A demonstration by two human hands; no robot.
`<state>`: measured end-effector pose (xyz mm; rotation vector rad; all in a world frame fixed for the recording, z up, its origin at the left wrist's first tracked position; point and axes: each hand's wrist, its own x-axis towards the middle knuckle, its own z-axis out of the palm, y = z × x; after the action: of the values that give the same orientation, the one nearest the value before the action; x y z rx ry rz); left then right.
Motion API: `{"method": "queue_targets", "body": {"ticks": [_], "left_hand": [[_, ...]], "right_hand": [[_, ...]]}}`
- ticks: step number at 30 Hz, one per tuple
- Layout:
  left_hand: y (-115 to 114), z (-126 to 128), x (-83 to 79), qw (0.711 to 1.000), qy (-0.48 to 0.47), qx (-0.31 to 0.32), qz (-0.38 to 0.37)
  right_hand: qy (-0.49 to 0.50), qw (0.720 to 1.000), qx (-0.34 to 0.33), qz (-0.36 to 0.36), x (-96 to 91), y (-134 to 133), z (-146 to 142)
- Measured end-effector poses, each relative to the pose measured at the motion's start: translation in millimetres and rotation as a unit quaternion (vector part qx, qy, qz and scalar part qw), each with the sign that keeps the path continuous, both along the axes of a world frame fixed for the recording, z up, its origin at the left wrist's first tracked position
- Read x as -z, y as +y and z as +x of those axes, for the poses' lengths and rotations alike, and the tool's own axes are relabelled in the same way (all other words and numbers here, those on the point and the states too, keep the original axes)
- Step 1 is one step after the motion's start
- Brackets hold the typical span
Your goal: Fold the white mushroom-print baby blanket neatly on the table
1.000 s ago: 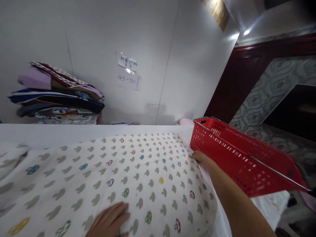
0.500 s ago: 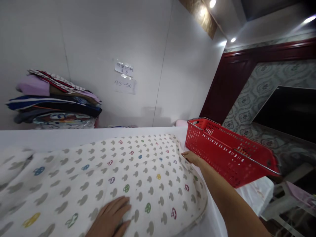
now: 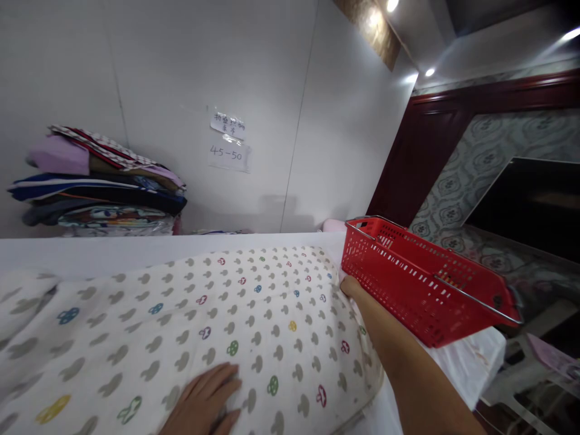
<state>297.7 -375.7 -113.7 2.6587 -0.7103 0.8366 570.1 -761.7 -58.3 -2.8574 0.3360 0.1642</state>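
Note:
A white cloth (image 3: 217, 314) printed with grey, red, blue, green and yellow mushrooms lies spread out, with shallow wrinkles. My left hand (image 3: 203, 399) rests palm down on its near part, fingers stretched out and a little apart. At the cloth's far right edge, my right hand (image 3: 350, 286) is curled in beside the red basket. It grips the cloth's border there, though the fingertips are hidden behind the edge. On the left, a part of the cloth (image 3: 25, 302) is folded over.
A red plastic basket (image 3: 389, 278) with metal handles stands close by my right forearm. Folded fabrics (image 3: 109, 187) are stacked at the back left, before a grey wall with paper labels (image 3: 229, 154). A white and pink stool (image 3: 553, 359) is at the lower right.
My right hand has shifted slightly right along the cloth's edge, and its fingers have gone out of sight. The cloth's right border has moved a little outward. My left hand stays put.

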Motion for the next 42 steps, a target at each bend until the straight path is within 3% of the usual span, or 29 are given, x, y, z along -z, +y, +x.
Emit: {"method": "queue_targets", "body": {"ticks": [9, 16, 23, 27, 35, 42], "left_hand": [[-0.5, -0.6, 3.9, 1.000, -0.022, -0.006, 0.019], [-1.0, -0.6, 4.4, 1.000, 0.001, 0.018, 0.002], [-0.9, -3.4, 6.8, 0.999, 0.052, -0.003, 0.001], [-3.4, -3.0, 2.9, 0.999, 0.054, -0.008, -0.001], [-10.5, -3.2, -13.9, 0.995, 0.101, -0.006, -0.020], [-10.3, -2.1, -11.3, 0.994, 0.111, 0.005, -0.017]], "right_hand": [[0.002, 1.000, 0.002, -0.022, 2.0, 2.3, -0.8], [-0.037, 0.998, 0.057, -0.017, 8.2, -26.0, -4.2], [-0.001, 0.996, 0.075, 0.046, 6.6, -35.3, -6.8], [0.048, 0.990, 0.068, 0.112, -2.6, -37.2, -25.7], [0.142, 0.966, 0.050, 0.211, -15.6, -54.4, -94.8], [0.073, 0.974, 0.076, 0.203, -11.7, -70.6, -124.8]]}}
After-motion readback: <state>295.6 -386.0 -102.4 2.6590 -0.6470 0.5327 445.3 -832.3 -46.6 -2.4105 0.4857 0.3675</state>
